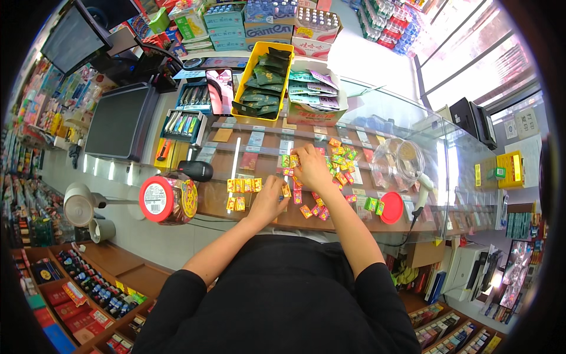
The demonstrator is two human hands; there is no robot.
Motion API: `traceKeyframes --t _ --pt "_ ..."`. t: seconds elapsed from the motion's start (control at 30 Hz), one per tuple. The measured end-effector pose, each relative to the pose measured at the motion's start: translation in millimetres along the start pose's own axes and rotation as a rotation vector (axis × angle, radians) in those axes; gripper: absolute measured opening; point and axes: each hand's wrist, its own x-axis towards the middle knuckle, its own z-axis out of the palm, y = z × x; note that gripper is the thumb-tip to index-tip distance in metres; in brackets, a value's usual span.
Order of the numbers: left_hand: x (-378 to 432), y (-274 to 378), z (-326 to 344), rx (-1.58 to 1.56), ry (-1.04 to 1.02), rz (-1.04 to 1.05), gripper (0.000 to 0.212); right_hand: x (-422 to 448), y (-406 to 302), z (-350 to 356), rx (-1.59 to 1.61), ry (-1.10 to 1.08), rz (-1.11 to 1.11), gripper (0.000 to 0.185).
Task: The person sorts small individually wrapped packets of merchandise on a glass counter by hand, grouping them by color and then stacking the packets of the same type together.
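Note:
My left hand (267,199) pinches a yellow wrapped candy (286,190) between thumb and fingertips, just above the glass counter. To its left, more yellow candies (244,185) stand side by side in a row, with a shorter group (235,204) below. My right hand (313,170) reaches over the mixed candies, its fingertips around a yellow candy (294,160); whether it grips that one is unclear. Green, yellow and pink candies (338,160) lie scattered beyond this hand. Pink candies (315,210) lie near my body, and several green ones (374,205) sit together at the right.
A red-lidded jar (161,199) lies at the left beside a black mouse (196,170). On the right are a clear open jar (391,161), a red lid (391,208) and a white handheld scanner (424,190). A yellow bin (241,104) of packets and a phone (219,90) stand behind.

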Motion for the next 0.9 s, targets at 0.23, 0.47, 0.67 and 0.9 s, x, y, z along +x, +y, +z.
traceKeyframes --t 0.23,0.47,0.67,0.9 --pt "-1 0 2 -0.044 0.003 -0.043 0.042 8 1 1 -0.139 -0.029 -0.022 0.027" --pt "-8 13 -3 -0.187 0.032 -0.058 0.039 9 1 0 -0.197 -0.033 -0.023 0.023" --pt "-22 34 -20 -0.283 0.000 -0.037 0.038 10 -3 -6 -0.179 -0.063 -0.010 0.033" --pt "-38 37 -30 -0.347 -0.004 -0.071 0.036 6 -7 -8 -0.113 -0.101 -0.018 0.037"
